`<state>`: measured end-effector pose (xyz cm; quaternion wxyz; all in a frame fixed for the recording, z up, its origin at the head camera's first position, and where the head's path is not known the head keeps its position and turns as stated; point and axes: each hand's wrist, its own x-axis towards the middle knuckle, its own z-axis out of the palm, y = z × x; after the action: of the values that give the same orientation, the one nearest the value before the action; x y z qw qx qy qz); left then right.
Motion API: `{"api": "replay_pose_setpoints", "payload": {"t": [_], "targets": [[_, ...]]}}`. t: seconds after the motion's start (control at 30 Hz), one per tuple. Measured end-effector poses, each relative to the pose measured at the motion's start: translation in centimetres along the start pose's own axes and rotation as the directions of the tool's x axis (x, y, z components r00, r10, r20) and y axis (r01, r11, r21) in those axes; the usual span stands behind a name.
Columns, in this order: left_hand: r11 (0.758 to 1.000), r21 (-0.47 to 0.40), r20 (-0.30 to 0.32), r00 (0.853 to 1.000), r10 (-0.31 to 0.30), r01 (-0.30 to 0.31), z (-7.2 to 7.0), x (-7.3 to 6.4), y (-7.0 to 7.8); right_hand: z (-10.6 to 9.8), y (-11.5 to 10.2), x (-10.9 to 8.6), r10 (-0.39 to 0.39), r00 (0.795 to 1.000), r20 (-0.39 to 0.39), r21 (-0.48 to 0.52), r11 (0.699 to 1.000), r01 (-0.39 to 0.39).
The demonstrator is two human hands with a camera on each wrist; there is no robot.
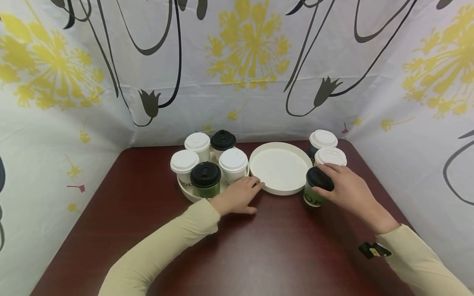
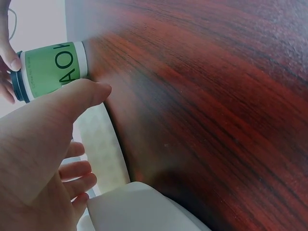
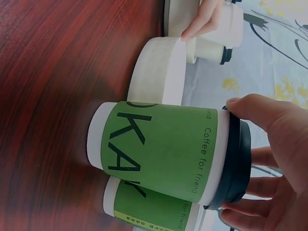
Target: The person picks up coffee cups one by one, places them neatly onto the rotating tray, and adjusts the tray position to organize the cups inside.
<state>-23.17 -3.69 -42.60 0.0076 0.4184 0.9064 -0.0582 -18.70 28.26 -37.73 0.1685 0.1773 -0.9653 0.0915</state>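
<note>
The right hand [image 1: 348,191] holds a green paper coffee cup [image 1: 312,196] by its black lid [image 1: 319,179], thumb and fingers round it, just beside the right edge of a round white tray [image 1: 281,168] and in front of two white-lidded cups [image 1: 331,157] on the worktop [image 1: 274,255]. The left hand [image 1: 238,195], its fingers loosely extended, has fingertips at that tray's near left rim. Beside it, a second round tray [image 1: 190,195] carries three white-lidded paper cups [image 1: 184,161] and two black-lidded ones [image 1: 205,175].
</note>
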Motion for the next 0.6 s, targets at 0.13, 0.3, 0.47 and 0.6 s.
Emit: {"api": "replay_pose_setpoints", "payload": {"t": [0.13,0.3,0.47,0.6], "targets": [[1.000,-0.013,0.017,1.000,-0.009,0.009,-0.04,0.05,0.02,0.02,0.06,0.01,-0.011,0.999,-0.030,0.020,1.000,0.011],[0.999,-0.038,0.029,0.999,-0.017,0.018,0.11,0.12,0.02,-0.31,0.11,0.05,-0.018,0.998,-0.054,0.033,0.999,0.020],[0.999,-0.049,0.026,0.999,-0.019,0.020,0.21,0.06,-0.01,-0.56,-0.06,0.32,-0.035,0.997,-0.073,0.035,0.999,0.037],[0.998,-0.050,0.029,0.999,-0.023,0.024,0.25,0.02,0.03,-0.75,-0.37,0.49,-0.046,0.996,-0.078,0.030,0.998,0.049]]}}
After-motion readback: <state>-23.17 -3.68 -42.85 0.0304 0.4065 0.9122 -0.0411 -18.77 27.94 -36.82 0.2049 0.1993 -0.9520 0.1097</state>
